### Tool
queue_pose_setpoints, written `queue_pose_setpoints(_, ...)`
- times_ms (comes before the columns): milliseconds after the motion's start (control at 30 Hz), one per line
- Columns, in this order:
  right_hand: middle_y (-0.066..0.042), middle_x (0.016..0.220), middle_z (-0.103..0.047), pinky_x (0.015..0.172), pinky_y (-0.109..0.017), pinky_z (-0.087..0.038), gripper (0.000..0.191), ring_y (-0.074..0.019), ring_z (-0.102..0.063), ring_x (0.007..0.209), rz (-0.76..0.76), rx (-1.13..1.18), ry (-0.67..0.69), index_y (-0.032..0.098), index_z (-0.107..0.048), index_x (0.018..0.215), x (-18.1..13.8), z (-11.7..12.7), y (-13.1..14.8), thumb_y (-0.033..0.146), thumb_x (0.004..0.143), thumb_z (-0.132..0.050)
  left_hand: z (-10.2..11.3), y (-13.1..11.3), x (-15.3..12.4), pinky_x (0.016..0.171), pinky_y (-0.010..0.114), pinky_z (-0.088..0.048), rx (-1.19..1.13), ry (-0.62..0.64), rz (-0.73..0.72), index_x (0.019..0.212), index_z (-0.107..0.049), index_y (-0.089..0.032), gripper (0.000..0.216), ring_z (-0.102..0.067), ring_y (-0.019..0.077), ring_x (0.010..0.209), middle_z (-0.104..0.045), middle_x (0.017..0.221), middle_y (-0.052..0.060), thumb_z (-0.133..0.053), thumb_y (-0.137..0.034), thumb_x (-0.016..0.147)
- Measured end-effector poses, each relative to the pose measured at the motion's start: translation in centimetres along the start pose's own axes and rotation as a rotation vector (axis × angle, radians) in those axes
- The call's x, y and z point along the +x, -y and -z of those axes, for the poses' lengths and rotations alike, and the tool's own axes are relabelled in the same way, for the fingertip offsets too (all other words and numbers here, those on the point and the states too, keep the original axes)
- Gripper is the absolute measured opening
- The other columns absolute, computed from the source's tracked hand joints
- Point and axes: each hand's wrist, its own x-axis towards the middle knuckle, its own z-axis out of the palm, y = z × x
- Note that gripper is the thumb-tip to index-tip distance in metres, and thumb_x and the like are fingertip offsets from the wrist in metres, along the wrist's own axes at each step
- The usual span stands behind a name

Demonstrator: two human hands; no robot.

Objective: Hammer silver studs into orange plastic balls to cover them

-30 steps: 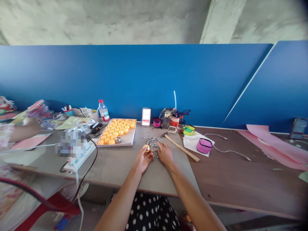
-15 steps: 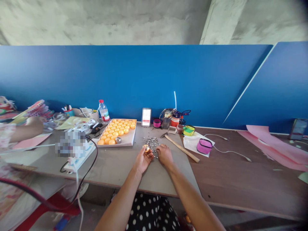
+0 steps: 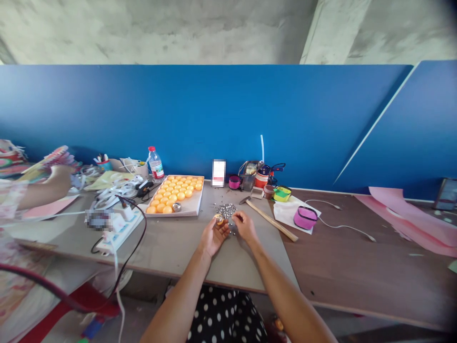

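My left hand [image 3: 213,237] is closed around an orange ball [image 3: 219,219], with shiny silvery bits on its upper face. Just to its right, my right hand [image 3: 245,227] is raised a little, thumb and forefinger pinched; anything between them is too small to make out. A loose pile of small silvery pieces [image 3: 226,209] lies on the grey board [image 3: 171,247] beyond both hands. Left of the pile, a shallow white box [image 3: 194,205] holds rows of orange balls [image 3: 173,197] and one silver-covered ball [image 3: 176,206].
A hammer [image 3: 273,220] lies right of the hands, beside a purple pouch [image 3: 305,217] on white paper. A bottle [image 3: 155,164] and a phone-like upright screen [image 3: 218,174] stand behind. On the left are a power strip [image 3: 121,231], cables and another person's arm [image 3: 46,188].
My right hand has lifted off the small pieces, its fingers drawn together in a pinch. My left hand stays almost in place with the ball. The view has shifted slightly.
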Motion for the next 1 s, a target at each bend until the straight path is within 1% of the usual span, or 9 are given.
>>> queue_pose_setpoints(100,0.003,0.059,-0.053,0.055,-0.024,-0.037,0.018,-0.0114,-0.046,0.055,-0.109,0.145,0.052,0.019,-0.056,0.068,0.1,0.0,0.2,0.038,0.068,-0.055,0.1,0.1,0.0,0.065,0.028,-0.051,-0.002,0.006,-0.008,0.081,-0.058,-0.011,0.026,-0.061,0.0126,0.061,-0.065,0.075,0.007,-0.048,-0.035,0.084)
queue_pose_setpoints(167,0.004,0.057,-0.051,0.053,-0.024,-0.036,0.019,-0.0099,-0.043,0.051,-0.164,0.247,0.074,0.019,-0.057,0.07,0.1,0.0,0.4,0.038,0.065,-0.058,0.1,0.1,0.1,0.064,0.028,-0.051,-0.001,0.007,-0.018,0.08,-0.058,-0.011,0.026,-0.061,0.0124,0.06,-0.064,0.071,0.005,-0.048,-0.035,0.084)
queue_pose_setpoints(267,0.005,0.056,-0.052,0.055,-0.024,-0.037,0.021,-0.0096,-0.045,0.053,-0.196,0.387,0.134,0.02,-0.059,0.076,0.0,-0.1,0.6,0.037,0.064,-0.061,0.1,0.1,0.1,0.063,0.027,-0.051,0.002,0.003,-0.015,0.078,-0.058,-0.011,0.024,-0.06,0.0122,0.059,-0.062,0.067,0.004,-0.048,-0.032,0.084)
queue_pose_setpoints(367,0.005,0.057,-0.053,0.057,-0.024,-0.038,0.023,-0.0099,-0.047,0.054,-0.214,0.46,0.196,0.02,-0.059,0.079,-0.2,-0.3,0.7,0.035,0.063,-0.063,0.1,0.0,0.1,0.064,0.027,-0.051,-0.002,-0.003,-0.015,0.078,-0.059,-0.01,0.024,-0.06,0.0121,0.059,-0.062,0.067,0.005,-0.049,-0.032,0.084)
queue_pose_setpoints(533,0.004,0.06,-0.055,0.058,-0.024,-0.038,0.018,-0.0099,-0.047,0.055,-0.193,0.445,0.229,0.02,-0.057,0.073,-0.3,-0.6,0.8,0.032,0.062,-0.064,-0.1,0.2,0.1,0.067,0.027,-0.051,0.027,-0.005,-0.034,0.079,-0.059,-0.008,0.02,-0.061,0.0123,0.061,-0.064,0.069,0.006,-0.051,-0.026,0.083)
queue_pose_setpoints(733,0.0,0.072,-0.06,0.07,-0.027,-0.041,0.013,-0.0132,-0.053,0.071,-0.117,0.343,0.238,0.019,-0.06,0.07,-0.5,-0.8,1.1,0.03,0.064,-0.061,-0.1,0.5,0.1,0.065,0.027,-0.05,0.051,0.009,-0.075,0.079,-0.058,-0.011,0.014,-0.061,0.0123,0.061,-0.064,0.07,0.004,-0.057,-0.026,0.079)
queue_pose_setpoints(1000,0.002,0.07,-0.059,0.068,-0.026,-0.041,0.017,-0.0123,-0.053,0.068,-0.153,0.321,0.238,0.019,-0.058,0.072,-0.6,-0.8,0.9,0.034,0.065,-0.06,-0.6,0.6,-0.2,0.065,0.027,-0.049,0.097,-0.007,-0.105,0.079,-0.058,-0.013,0.013,-0.061,0.0125,0.061,-0.064,0.068,0.003,-0.062,-0.025,0.075)
